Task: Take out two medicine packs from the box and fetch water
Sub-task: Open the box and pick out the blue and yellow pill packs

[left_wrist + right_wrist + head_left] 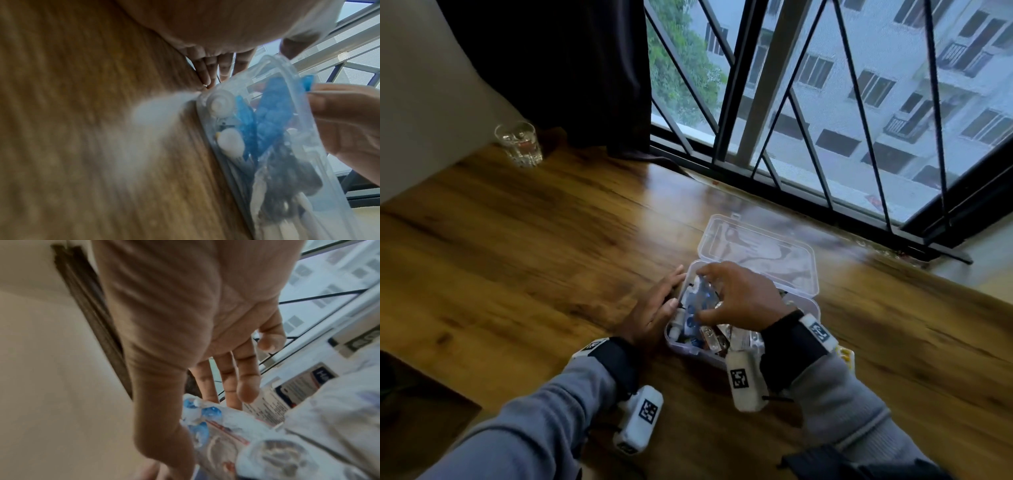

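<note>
A clear plastic box [812, 305] stands on the wooden table with its lid [756, 246] folded back. It holds several medicine packs, among them a blue blister pack [693, 303]. My right hand [705, 294] reaches into the box, thumb and fingers pinching that blue blister pack [205, 415]. My left hand [675, 287] lies flat on the table with straight fingers [207, 69] against the box's left wall [304, 162]. A glass [518, 144] with a little water stands far back left by the curtain.
A barred window [808, 102] runs along the table's far edge, with a dark curtain [571, 75] at its left. A printed medicine carton [287, 394] lies in the box. A yellow item [847, 356] sits just right of my right wrist. Bare wood stretches left of the box.
</note>
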Available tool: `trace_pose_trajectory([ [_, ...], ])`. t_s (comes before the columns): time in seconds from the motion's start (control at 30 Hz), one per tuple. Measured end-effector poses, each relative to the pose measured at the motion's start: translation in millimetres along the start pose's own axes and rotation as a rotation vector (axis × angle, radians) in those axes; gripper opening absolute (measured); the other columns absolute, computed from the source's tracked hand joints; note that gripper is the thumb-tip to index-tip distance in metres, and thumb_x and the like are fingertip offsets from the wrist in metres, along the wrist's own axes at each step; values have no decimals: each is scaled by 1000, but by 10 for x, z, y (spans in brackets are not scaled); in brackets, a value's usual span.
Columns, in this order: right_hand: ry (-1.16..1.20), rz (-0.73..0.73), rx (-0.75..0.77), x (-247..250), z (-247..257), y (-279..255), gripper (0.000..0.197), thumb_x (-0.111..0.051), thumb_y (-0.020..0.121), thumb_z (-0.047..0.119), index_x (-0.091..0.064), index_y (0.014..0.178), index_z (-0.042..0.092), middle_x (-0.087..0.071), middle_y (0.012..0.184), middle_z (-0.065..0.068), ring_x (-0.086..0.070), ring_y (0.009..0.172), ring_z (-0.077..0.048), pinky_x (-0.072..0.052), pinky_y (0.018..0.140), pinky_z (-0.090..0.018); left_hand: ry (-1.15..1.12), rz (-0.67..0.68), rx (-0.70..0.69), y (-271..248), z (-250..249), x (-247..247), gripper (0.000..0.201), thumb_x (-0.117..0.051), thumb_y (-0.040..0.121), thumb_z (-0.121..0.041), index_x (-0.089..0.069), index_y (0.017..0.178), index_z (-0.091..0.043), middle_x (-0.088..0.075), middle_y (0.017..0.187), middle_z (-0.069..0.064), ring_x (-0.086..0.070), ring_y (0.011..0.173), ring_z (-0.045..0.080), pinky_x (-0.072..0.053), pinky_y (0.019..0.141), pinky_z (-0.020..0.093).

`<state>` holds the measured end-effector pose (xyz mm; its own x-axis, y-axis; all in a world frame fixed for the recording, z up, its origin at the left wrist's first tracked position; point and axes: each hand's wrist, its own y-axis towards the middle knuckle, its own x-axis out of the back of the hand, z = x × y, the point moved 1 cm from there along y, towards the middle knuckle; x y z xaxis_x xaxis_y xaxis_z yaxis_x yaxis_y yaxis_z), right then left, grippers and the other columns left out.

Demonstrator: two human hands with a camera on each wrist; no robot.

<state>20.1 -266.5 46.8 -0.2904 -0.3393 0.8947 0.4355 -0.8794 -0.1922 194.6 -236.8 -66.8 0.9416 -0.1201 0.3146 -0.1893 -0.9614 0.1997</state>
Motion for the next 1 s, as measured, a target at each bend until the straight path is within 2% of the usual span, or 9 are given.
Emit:
trace_pose_trajectory([
  [0.1,434,-56,-5,112,-181,-184,66,-84,62,35,-55,121,33,-67,107,8,-69,82,-7,-58,71,-30,-30,11,8,-2,14,-6,67,-34,88,-53,-41,141,-14,-36,153,5,-34,141,17,-34,110,54],
  [0.17,670,-75,-34,141,-318,-291,61,-81,69,11,-56,122,28,-65,111,1,-69,89,-13,-58,71,-25,-39,18,3,4,30,-2,69,-36,88,-58,-41,141,-15,-36,153,5,-35,140,19,-35,109,55],
  [0.23,807,-35,-115,122,-427,-365,59,-75,73,-1,-57,121,27,-65,113,-5,-69,94,-18,-59,75,-30,-21,14,-2,13,47,7,67,-39,88,-54,-41,141,-13,-37,152,6,-37,139,19,-36,108,54],
  [0.37,794,-24,-249,2,-546,-394,47,-76,77,6,-61,117,24,-66,109,-4,-69,89,-15,-58,63,-23,20,26,-11,11,24,13,65,-41,86,-45,-40,142,-11,-39,151,8,-38,138,18,-37,109,51],
  [0.47,716,-108,-280,-56,-581,-388,23,-73,81,12,-68,99,24,-69,104,-5,-68,77,-11,-52,52,-17,65,25,-35,9,13,19,66,-43,85,-43,-40,141,-7,-41,150,10,-40,138,18,-37,109,50],
  [0.57,651,-149,-324,-43,-628,-410,16,-76,78,16,-71,92,22,-73,93,-4,-69,77,-13,-55,54,-20,85,26,-40,7,-1,19,67,-46,85,-43,-40,141,-7,-41,150,8,-40,137,17,-38,110,48],
  [0.77,417,-16,-331,-9,-662,-511,16,-78,76,26,-72,91,22,-65,66,11,-56,49,11,-41,48,-6,96,19,-28,4,-46,16,69,-48,83,-44,-40,141,-9,-42,149,6,-40,137,15,-38,110,46],
  [0.9,743,-116,-403,21,-664,-666,14,-74,80,13,-69,92,7,-70,76,-4,-62,49,-2,-47,45,-15,92,19,-26,5,-63,10,69,-48,83,-45,-40,141,-9,-43,148,7,-41,136,16,-39,109,47],
  [1.0,1052,-150,-400,93,-626,-827,18,-74,79,14,-67,93,6,-74,85,-11,-69,63,-17,-51,52,-25,104,10,-32,-2,-73,15,69,-47,83,-46,-40,141,-10,-44,148,7,-42,135,17,-39,109,47],
])
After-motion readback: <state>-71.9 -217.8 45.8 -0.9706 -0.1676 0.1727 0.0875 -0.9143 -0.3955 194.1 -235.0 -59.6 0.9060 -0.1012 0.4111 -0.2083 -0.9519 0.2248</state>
